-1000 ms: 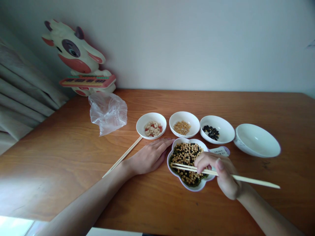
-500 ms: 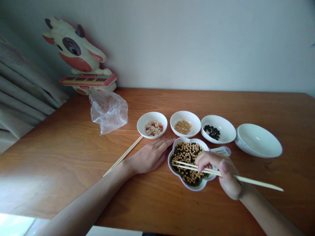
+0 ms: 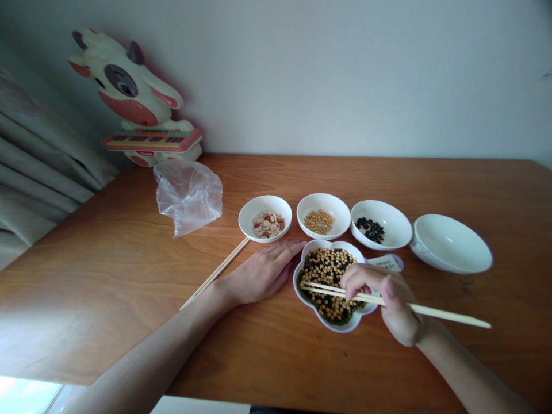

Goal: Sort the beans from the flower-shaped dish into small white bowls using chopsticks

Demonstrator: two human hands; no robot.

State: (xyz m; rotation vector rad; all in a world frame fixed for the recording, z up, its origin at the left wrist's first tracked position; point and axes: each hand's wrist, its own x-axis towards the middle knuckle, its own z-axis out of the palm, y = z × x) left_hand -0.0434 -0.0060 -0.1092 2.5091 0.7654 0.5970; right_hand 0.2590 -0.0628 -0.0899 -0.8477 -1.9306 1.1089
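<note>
My right hand (image 3: 383, 296) is closed round a pair of wooden chopsticks (image 3: 451, 314). Their tips reach over the left side of a flower-shaped white dish (image 3: 340, 328) with a lilac rim. Yellow soybeans (image 3: 330, 270), dark beans and small green beans lie mixed in that dish. Flat on the table beside it rests my left hand (image 3: 263, 273), fingers stretched out, fingertips at the dish's upper left rim. Behind stand white bowls: one with pale and reddish seeds or nuts (image 3: 268, 224), one with soybeans (image 3: 319, 221), one with black beans (image 3: 370, 230).
A further white bowl (image 3: 452, 244) stands at the right with nothing visible in it. Another pair of chopsticks (image 3: 214, 272) lies left of my left hand. Farther back are a crumpled clear plastic bag (image 3: 190, 195) and a cow-shaped toy keyboard (image 3: 142, 109) against the wall.
The view has shifted very slightly. The chopsticks' rear end has moved a little up and left; their tips stay over the same part of the dish. My left hand keeps its place.
</note>
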